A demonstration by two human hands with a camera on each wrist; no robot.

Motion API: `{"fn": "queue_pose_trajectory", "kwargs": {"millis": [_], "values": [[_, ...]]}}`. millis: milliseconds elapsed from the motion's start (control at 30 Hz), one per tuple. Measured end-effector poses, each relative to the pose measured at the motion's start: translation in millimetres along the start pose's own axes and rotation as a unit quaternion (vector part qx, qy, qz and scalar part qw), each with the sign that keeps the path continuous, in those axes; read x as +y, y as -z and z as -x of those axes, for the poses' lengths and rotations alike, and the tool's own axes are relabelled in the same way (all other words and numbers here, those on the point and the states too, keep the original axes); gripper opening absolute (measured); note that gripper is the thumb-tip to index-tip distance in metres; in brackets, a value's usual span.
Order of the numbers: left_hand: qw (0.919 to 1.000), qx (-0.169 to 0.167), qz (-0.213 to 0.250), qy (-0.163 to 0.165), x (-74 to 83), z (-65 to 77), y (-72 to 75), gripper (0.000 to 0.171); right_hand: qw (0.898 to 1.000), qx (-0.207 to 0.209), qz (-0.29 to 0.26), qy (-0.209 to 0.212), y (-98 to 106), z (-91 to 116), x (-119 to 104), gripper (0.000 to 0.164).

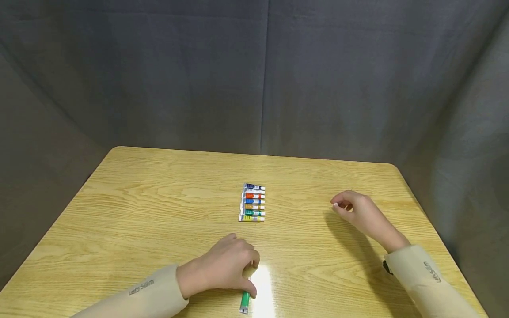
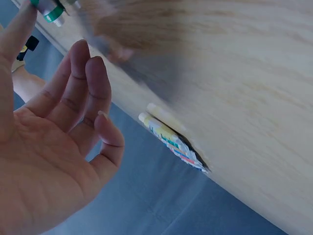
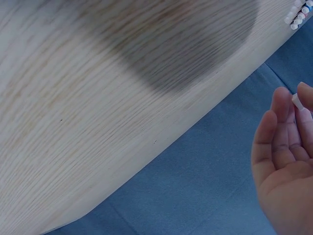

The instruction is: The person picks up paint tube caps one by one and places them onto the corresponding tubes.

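Observation:
My left hand (image 1: 224,265) is low in the middle of the head view, holding a green paint tube (image 1: 245,301) between thumb and fingers. The tube's crimped end points toward the front edge; its other end is hidden by the hand. In the left wrist view, part of the tube (image 2: 53,13) shows at the top left corner. Out to the right, my right hand (image 1: 363,216) pinches a small white cap (image 3: 297,102) between thumb and fingertips, above the table. Beyond the left hand lies a stacked row of several paint tubes (image 1: 253,201), their white caps facing right.
The wooden table (image 1: 159,198) has rounded far corners and a glossy light reflection (image 1: 262,291) beside the left hand. A dark grey curtain (image 1: 199,88) hangs behind it and along both sides.

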State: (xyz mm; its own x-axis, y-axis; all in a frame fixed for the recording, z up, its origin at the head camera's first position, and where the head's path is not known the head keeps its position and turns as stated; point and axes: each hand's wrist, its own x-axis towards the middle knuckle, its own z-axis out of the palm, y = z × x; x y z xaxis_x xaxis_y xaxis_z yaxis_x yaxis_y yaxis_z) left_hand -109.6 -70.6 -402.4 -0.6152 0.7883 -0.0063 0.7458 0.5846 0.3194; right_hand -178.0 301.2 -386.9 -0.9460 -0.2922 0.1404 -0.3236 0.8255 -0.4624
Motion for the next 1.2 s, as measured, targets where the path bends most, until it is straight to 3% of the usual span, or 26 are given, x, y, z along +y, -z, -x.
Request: {"fn": "queue_pose_trajectory", "kwargs": {"millis": [400,667,1000,1200], "values": [[0.9992,-0.029,0.020,0.017,-1.1,9.0,5.3,0.050,1.000,0.001,0.005,0.011,-2.2,-0.4,-6.8,0.010],[0.9968,-0.047,0.060,0.022,-5.2,11.0,11.0,0.030,1.000,0.003,0.009,0.012,-2.3,-1.2,-7.1,0.009],[0.9973,-0.020,0.070,0.014,-11.5,10.9,10.7,0.008,1.000,0.004,0.004,0.015,-2.1,-1.3,-8.0,0.008],[0.9974,0.015,0.070,0.008,-17.6,10.4,12.5,0.008,1.000,0.011,0.006,0.019,-2.9,-1.8,-7.3,0.009]]}}
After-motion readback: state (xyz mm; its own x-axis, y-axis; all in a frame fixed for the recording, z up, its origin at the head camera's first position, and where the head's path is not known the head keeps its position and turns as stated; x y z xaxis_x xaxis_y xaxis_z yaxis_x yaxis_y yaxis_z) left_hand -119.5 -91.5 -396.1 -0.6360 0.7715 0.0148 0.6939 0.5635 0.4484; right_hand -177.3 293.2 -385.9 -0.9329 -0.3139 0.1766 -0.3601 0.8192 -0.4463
